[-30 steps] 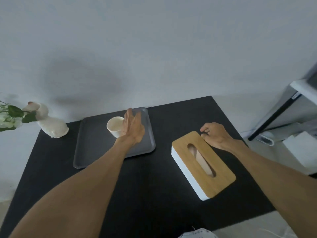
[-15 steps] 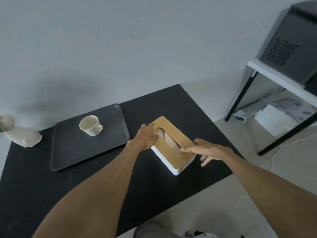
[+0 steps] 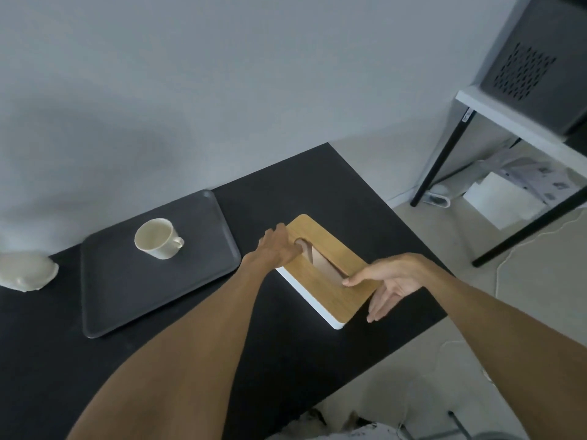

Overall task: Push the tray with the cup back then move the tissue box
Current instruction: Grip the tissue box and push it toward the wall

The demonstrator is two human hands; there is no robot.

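Observation:
A tissue box (image 3: 330,300) with a wooden lid and white sides lies at an angle on the black table (image 3: 286,360), near its right edge. My left hand (image 3: 276,249) presses against the box's far left side, thumb on the lid by the slot. My right hand (image 3: 390,281) sits at the box's near right side, palm turned inward and fingers spread, with the thumb tip on the lid. To the left, a dark grey tray (image 3: 127,296) holds a cream cup (image 3: 157,238) lying tilted, close to the wall.
A white ceramic figure (image 3: 27,271) stands at the table's far left. Right of the table is a white shelf on black legs (image 3: 508,122) with a dark perforated case (image 3: 533,65) on it. A white box (image 3: 498,201) and papers lie on the floor below.
My left hand left the tray and cup and came to the tissue box's left side. My right hand shifted from the box's far end to its near right side. The view swung right.

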